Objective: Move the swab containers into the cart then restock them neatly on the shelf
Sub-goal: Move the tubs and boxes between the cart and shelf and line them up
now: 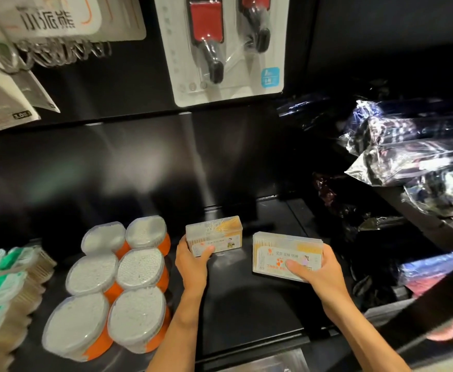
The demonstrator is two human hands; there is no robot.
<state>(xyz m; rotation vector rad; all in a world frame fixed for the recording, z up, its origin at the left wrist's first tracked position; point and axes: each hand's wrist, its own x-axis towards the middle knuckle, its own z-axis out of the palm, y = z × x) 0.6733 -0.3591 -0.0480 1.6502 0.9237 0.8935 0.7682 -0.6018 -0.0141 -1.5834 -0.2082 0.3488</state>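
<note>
- Both forearms reached in from the bottom edge over the black shelf (246,312).
- Left hand (193,264) gripped a rectangular swab box (214,234), fingers curled round its near end.
- Right hand (316,272) pinched a second swab box (287,253), thumb on its label.
- Six round swab tubs (112,285) stood left in two rows.

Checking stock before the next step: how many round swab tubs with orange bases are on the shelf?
6, in two columns left of the left hand: back pair, middle pair, front pair. Any stacked underneath would be hidden.
</note>
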